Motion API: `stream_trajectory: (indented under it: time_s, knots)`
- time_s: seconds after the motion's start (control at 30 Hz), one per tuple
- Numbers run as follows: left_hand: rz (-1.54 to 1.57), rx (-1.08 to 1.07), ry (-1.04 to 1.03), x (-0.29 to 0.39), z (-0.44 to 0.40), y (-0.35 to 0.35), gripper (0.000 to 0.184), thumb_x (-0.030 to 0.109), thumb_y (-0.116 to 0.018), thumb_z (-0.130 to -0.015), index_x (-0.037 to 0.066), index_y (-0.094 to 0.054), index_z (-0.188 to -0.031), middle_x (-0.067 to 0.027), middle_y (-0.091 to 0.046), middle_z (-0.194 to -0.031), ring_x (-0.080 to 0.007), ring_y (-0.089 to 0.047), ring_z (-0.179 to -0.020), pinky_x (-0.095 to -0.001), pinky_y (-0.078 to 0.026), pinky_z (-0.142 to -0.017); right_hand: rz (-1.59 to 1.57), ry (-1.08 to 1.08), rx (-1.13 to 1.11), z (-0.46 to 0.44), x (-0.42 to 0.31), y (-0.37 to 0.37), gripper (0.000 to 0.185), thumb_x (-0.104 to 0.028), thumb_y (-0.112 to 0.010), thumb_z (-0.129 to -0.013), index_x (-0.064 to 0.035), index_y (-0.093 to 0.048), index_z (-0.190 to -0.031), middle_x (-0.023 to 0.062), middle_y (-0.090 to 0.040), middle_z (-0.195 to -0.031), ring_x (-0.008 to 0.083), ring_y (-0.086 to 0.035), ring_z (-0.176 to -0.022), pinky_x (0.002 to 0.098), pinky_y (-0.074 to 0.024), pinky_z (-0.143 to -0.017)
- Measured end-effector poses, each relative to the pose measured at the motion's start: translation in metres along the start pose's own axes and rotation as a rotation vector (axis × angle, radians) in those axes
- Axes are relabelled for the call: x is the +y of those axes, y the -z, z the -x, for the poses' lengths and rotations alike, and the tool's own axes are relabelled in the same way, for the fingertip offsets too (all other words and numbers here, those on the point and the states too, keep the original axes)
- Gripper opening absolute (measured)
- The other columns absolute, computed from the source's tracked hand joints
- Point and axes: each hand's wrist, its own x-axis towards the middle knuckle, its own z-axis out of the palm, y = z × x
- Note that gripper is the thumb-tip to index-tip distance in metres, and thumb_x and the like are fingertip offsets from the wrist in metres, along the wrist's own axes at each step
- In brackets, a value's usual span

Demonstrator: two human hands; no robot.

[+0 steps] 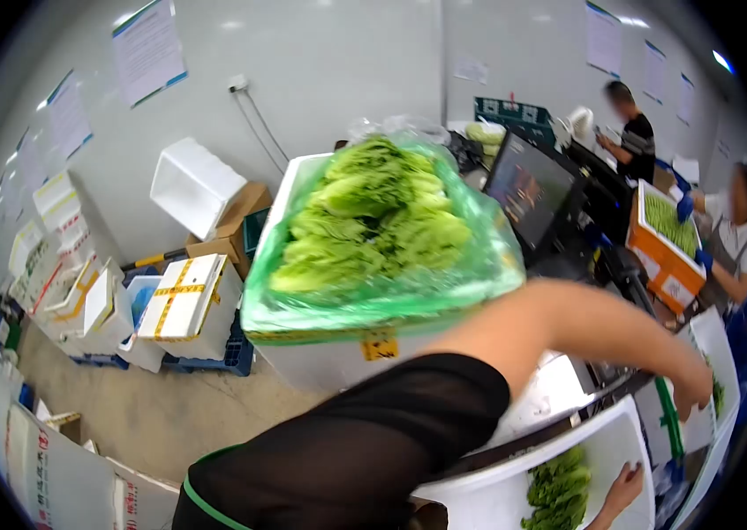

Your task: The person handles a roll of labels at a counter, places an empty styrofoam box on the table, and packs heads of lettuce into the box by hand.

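Note:
My left arm in a black sleeve reaches across to the right. My left hand [694,389] hangs near a green strip [669,420] and the edge of a white box, its fingers pointing down and partly apart, with nothing visible in them. Lower down, my right hand [625,488] is inside a white foam box [488,495], beside leafy green lettuce [559,488]; its fingers are loosely bent and apart, and it is not closed on the lettuce. Heads of lettuce [373,216] fill a large white box [303,364] lined with a green plastic bag [259,305].
A dark screen [532,185] stands behind my arm. A person [637,137] stands at the back; another person [735,230] in blue gloves holds an orange-and-white box [660,265] of green vegetables. White foam boxes [179,300] stand on blue pallets at left.

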Motion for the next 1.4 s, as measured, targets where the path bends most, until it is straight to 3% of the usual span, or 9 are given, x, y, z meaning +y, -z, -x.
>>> stream_trajectory:
  time_s: [0.2, 0.3, 0.47, 0.67, 0.77, 0.97, 1.2, 1.3, 1.4]
  knots:
    - [-0.195, 0.133, 0.308, -0.045, 0.378, 0.191, 0.041, 0.033, -0.065, -0.078, 0.015, -0.063, -0.114, -0.0129, -0.067, -0.093, -0.0332, -0.063, -0.087, -0.0414, -0.050, -0.074, -0.156, 0.822, 0.454, 0.058, -0.310, 0.105, 0.044, 0.001, -0.062, -0.082, 0.0040, -0.050, -0.124, 0.0214, -0.054, -0.124, 0.0363, -0.050, -0.115, 0.0405, -0.0383, -0.096]
    - [-0.039, 0.211, 0.861, -0.081, 0.576, 0.215, 0.036, 0.018, -0.067, -0.075, 0.010, -0.064, -0.110, -0.0168, -0.067, -0.093, -0.0308, -0.065, -0.085, -0.0402, -0.051, -0.072, -0.265, 1.180, 0.438, 0.091, -0.447, 0.103, 0.062, 0.005, -0.071, -0.066, 0.0012, -0.050, -0.125, 0.0203, -0.053, -0.124, 0.0368, -0.050, -0.115, 0.0427, -0.0370, -0.098]
    - [0.171, 0.207, 1.332, -0.138, 0.794, 0.102, 0.027, 0.006, -0.060, -0.065, 0.000, -0.068, -0.090, -0.0211, -0.067, -0.082, -0.0315, -0.066, -0.074, -0.0395, -0.052, -0.066, -0.114, 1.602, 0.117, 0.132, -0.640, 0.022, 0.085, -0.013, -0.081, -0.061, -0.0029, -0.037, -0.134, 0.0177, -0.041, -0.134, 0.0333, -0.039, -0.126, 0.0454, -0.0315, -0.104]
    - [-0.180, -0.152, 1.645, -0.103, 0.842, 0.064, 0.022, 0.012, -0.060, -0.070, 0.000, -0.069, -0.086, -0.0208, -0.067, -0.091, -0.0301, -0.066, -0.083, -0.0397, -0.051, -0.067, 0.174, 1.758, -0.182, 0.140, -0.743, -0.087, 0.099, -0.018, -0.082, -0.065, -0.0073, -0.022, -0.143, 0.0154, -0.029, -0.143, 0.0311, -0.028, -0.135, 0.0513, -0.0239, -0.109]
    - [-0.617, -0.216, 1.797, -0.103, 0.847, 0.058, 0.037, 0.016, -0.061, -0.073, 0.000, -0.060, -0.107, -0.0151, -0.061, -0.105, -0.0300, -0.061, -0.094, -0.0400, -0.048, -0.079, 0.274, 1.751, -0.158, 0.136, -0.756, -0.107, 0.103, -0.019, -0.082, -0.064, -0.0102, -0.020, -0.144, 0.0143, -0.028, -0.143, 0.0317, -0.028, -0.134, 0.0539, -0.0236, -0.108]
    - [0.013, -0.039, 1.624, -0.112, 0.823, 0.074, 0.044, 0.027, -0.076, -0.064, 0.003, -0.065, -0.098, -0.0178, -0.065, -0.098, -0.0355, -0.062, -0.095, -0.0409, -0.049, -0.081, 0.415, 1.720, -0.101, 0.138, -0.770, -0.108, 0.107, -0.024, -0.083, -0.062, -0.0174, -0.018, -0.146, 0.0152, -0.030, -0.143, 0.0343, -0.031, -0.131, 0.0559, -0.0269, -0.104]
    - [-0.013, 0.266, 1.541, -0.132, 0.808, 0.097, 0.047, 0.033, -0.080, -0.061, 0.001, -0.066, -0.091, -0.0194, -0.065, -0.099, -0.0322, -0.061, -0.098, -0.0467, -0.048, -0.081, -0.122, 1.635, -0.170, 0.100, -0.761, -0.118, 0.101, -0.019, -0.076, -0.057, -0.0149, -0.025, -0.145, 0.0182, -0.041, -0.136, 0.0319, -0.042, -0.125, 0.0495, -0.0281, -0.108]
    - [0.219, 0.597, 1.312, -0.151, 0.799, 0.123, 0.048, 0.036, -0.082, -0.062, -0.002, -0.065, -0.085, -0.0185, -0.065, -0.084, -0.0284, -0.064, -0.082, -0.0390, -0.050, -0.072, -0.681, 1.329, -0.509, 0.076, -0.756, -0.104, 0.098, -0.015, -0.071, -0.058, -0.0139, -0.026, -0.145, 0.0180, -0.044, -0.135, 0.0292, -0.046, -0.122, 0.0407, -0.0323, -0.107]
    - [0.350, 0.787, 1.269, -0.171, 0.766, 0.115, 0.066, 0.038, -0.082, -0.063, -0.003, -0.059, -0.109, -0.0196, -0.063, -0.104, -0.0274, -0.061, -0.099, -0.0371, -0.048, -0.084, -0.885, 1.003, -0.710, 0.058, -0.742, -0.096, 0.093, -0.012, -0.072, -0.061, -0.0030, -0.027, -0.143, 0.0129, -0.050, -0.128, 0.0210, -0.048, -0.118, 0.0325, -0.0381, -0.100]
